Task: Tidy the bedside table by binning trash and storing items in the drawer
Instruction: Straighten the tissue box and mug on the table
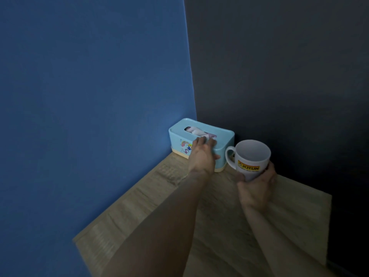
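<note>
Reaching into the corner where a blue wall [95, 96] meets a darker one, the left hand [203, 154] is shown laid on the pale blue plastic tissue box with a cream base and cartoon print [223, 140]. Its fingers [201, 140] are spread over the box's near top edge, beside the slot from which white tissue [196, 131] protrudes; the thumb is pressed against the front face. Whether the tissue itself is pinched cannot be told, since the fingertips are blurred. The box is seen at the back of the light wood-grain bedside table top [139, 206], close against the walls.

To the right, a white ceramic mug printed with a yellow JOTUN logo [248, 156] is held off the table surface by the right hand [256, 186], whose fingers are wrapped round its lower body; the handle is turned towards the box. The mug appears empty.

The step in hand is judged to be the sorting of the table's items. A firm grasp of the box, or a pull on the tissue, is called for next. Neither drawer nor bin is visible, so the destination cannot be placed. The mug, just beside the box, is the one obstacle to a sideways lift.
</note>
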The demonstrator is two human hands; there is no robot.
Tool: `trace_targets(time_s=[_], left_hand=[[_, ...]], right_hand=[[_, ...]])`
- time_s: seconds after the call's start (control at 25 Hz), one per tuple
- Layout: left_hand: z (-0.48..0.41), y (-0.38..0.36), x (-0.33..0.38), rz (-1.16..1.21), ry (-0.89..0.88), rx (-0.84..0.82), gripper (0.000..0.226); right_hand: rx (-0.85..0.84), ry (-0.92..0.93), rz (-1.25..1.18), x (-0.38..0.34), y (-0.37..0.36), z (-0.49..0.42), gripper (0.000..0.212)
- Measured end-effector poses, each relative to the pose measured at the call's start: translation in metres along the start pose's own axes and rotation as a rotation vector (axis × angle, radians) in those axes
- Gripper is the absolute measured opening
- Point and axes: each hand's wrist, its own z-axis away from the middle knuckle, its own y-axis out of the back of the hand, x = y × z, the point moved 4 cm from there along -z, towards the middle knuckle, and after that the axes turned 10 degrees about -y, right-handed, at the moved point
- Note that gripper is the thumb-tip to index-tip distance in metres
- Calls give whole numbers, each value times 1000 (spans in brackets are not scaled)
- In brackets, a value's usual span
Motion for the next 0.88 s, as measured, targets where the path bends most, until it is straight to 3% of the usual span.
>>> trace_targets(time_s=[0.76,0.88], left_hand=[[1,8,-2,100,7,-21,50],[-2,4,-4,111,-36,-84,54]], right_hand=[[-25,27,0,4,0,-2,86],[-10,23,-11,5,1,2,87]])
